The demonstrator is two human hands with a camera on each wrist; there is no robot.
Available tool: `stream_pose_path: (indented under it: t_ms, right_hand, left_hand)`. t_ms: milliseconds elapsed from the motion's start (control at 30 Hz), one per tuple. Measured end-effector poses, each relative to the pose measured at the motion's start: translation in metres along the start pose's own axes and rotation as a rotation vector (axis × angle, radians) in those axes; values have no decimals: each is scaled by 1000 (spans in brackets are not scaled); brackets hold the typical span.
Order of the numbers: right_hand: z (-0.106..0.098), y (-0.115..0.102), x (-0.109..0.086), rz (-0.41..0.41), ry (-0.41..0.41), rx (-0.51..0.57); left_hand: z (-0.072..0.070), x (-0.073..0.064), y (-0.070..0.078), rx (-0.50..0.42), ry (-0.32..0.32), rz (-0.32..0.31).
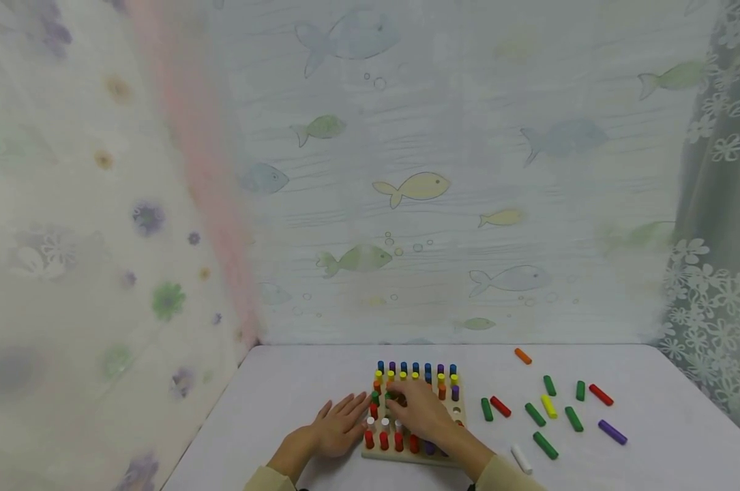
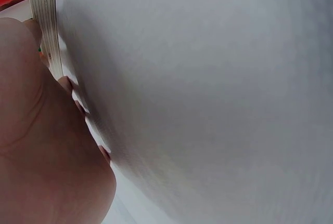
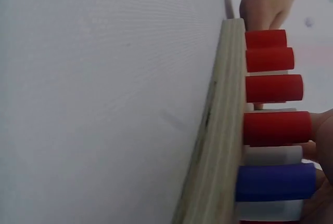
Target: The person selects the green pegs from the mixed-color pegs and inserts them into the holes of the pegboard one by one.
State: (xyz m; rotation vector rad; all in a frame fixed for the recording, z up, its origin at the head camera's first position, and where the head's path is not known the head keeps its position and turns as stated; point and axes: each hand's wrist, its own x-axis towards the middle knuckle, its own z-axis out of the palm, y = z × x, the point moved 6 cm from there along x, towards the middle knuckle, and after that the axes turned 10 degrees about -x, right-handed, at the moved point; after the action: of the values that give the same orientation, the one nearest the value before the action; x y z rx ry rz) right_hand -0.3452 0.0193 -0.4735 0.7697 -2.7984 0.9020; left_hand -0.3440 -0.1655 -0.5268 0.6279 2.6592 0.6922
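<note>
A wooden pegboard (image 1: 378, 455) stands on the white table with rows of coloured pegs upright in it. Over its middle, my right hand (image 1: 425, 412) pinches a green peg (image 1: 389, 395) between thumb and forefinger at the second column. My left hand (image 1: 339, 429) lies at the board's left side, fingers extended and fingertips right at the edge. In the left wrist view, that hand is beside the board's wooden edge (image 2: 44, 21). The right wrist view shows red pegs (image 3: 276, 128) and a purple peg (image 3: 276, 182) along the front row. My right hand hides part of the board.
Loose pegs lie right of the board: several green ones (image 1: 535, 414), a red one (image 1: 500, 406), a yellow one (image 1: 549, 406), a purple one (image 1: 612, 432), a white one (image 1: 521, 459) and an orange one (image 1: 522, 356). A fish-patterned curtain (image 1: 419, 286) hangs behind the table.
</note>
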Motion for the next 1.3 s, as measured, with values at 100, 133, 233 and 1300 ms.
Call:
stream_pose_path:
  t_ms: [100,133,233,1300]
  right_hand:
    - [-5,-2,-2,3,-5,10]
    - [-8,-3,-3,3,-7,10]
    - [-16,-6,-6,-6,-14,25]
    - [-102,28,-56,-19,46,-7]
  left_hand:
    - [0,-1,2,10,-6,7]
    - [0,0,1,12,-6,7]
    - [2,1,-4,11,-10,-5]
    - [1,5,-5,-24,-22,-43]
